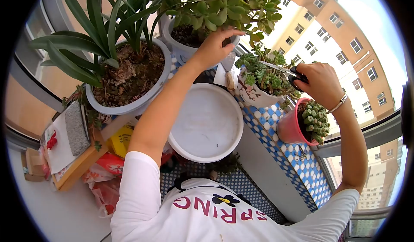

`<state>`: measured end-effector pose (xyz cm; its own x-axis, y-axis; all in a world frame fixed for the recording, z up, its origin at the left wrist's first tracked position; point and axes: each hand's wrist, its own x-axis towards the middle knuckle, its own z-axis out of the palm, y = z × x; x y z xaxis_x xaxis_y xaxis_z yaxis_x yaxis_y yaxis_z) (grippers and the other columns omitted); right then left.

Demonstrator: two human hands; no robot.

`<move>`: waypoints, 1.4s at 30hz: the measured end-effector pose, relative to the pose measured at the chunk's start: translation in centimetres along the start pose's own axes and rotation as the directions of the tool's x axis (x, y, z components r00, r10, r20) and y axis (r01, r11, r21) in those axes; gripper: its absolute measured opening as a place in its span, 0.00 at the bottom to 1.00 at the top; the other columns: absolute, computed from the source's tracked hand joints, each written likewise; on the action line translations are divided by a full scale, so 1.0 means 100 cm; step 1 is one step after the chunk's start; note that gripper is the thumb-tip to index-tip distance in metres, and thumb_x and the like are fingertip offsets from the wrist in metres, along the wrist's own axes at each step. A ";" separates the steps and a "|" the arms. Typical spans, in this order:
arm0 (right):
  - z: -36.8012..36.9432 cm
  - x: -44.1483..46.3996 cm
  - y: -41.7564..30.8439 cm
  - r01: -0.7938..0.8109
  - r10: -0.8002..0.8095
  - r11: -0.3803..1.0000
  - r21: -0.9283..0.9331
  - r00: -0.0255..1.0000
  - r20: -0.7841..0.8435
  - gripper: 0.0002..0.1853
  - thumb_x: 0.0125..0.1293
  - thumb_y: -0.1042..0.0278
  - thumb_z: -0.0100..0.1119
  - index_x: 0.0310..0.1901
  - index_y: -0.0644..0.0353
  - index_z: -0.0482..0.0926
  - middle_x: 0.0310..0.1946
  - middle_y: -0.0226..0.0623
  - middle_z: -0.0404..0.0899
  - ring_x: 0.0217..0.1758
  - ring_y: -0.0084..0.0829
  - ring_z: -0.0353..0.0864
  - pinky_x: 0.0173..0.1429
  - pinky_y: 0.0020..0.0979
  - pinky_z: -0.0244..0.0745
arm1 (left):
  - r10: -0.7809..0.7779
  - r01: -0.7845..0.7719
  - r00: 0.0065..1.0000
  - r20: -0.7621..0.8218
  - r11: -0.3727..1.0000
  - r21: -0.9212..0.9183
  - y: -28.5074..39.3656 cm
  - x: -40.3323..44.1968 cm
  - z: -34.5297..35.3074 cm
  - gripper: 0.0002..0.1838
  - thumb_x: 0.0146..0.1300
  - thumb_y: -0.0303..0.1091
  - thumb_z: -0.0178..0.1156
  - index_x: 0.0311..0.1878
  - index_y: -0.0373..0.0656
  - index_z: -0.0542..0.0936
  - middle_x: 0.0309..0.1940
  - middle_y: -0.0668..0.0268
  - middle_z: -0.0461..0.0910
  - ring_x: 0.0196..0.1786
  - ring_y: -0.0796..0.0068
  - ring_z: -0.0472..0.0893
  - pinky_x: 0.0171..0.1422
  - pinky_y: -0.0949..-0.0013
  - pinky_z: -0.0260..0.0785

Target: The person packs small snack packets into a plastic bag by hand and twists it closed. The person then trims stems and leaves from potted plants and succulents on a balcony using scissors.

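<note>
My right hand [320,81] is wrapped round the black handles of a pair of scissors [282,68]. The scissor blades point left across the succulent [269,77], which grows in a white pot with a painted branch [258,96]. My left hand [215,48] is open, fingers stretched to the right and thumb apart, holding nothing I can see. It lies in front of the jade plant [215,5] and over the rim of its pale pot [174,43]; whether it touches the leaves I cannot tell. Below the hands stands a shallow round white basin [207,143] with a few specks inside.
A red pot [290,123] with a clustered succulent [315,123] leans near the window on the blue-and-white tiled ledge [297,164]. At left stands a large pot [166,71] with a strap-leaved plant [97,31]. A small trowel [228,71] is behind the basin. Plastic bags [105,190] lie lower left.
</note>
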<state>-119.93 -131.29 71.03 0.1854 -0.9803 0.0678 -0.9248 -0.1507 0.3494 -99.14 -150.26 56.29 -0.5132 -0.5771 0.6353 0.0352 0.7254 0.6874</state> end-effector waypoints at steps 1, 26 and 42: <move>0.001 0.003 0.004 -0.006 0.006 1.000 -0.028 1.000 -0.010 0.09 0.57 0.61 0.64 0.35 0.56 0.82 0.23 0.39 0.80 0.31 0.40 0.82 0.38 0.39 0.76 | 0.017 -0.017 1.000 0.006 0.999 0.039 -0.005 -0.001 0.002 0.21 0.59 0.24 0.56 0.57 0.48 0.79 0.56 0.57 0.77 0.55 0.59 0.76 0.55 0.62 0.71; 0.010 0.075 0.037 0.007 0.097 0.892 -0.451 0.973 0.208 0.09 0.55 0.59 0.64 0.28 0.55 0.83 0.24 0.35 0.81 0.30 0.35 0.83 0.35 0.35 0.77 | -0.043 0.038 0.999 -0.014 0.967 -0.251 -0.091 0.069 0.116 0.21 0.64 0.26 0.56 0.62 0.43 0.71 0.55 0.59 0.77 0.59 0.67 0.75 0.61 0.70 0.65; 0.059 0.135 0.103 -0.043 0.192 0.965 -0.258 0.785 0.589 0.25 0.63 0.42 0.57 0.33 0.61 0.84 0.28 0.40 0.83 0.34 0.37 0.83 0.41 0.37 0.78 | -0.276 0.429 0.794 0.541 0.885 -0.179 -0.140 0.143 0.139 0.15 0.60 0.29 0.64 0.48 0.31 0.78 0.36 0.59 0.83 0.39 0.73 0.85 0.41 0.76 0.76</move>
<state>-128.93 -146.78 70.06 -0.2280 -0.8735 -0.4301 -0.8149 -0.0705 0.5752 -118.90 -163.42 50.81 -0.8813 -0.4558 0.1246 -0.0360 0.3276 0.9441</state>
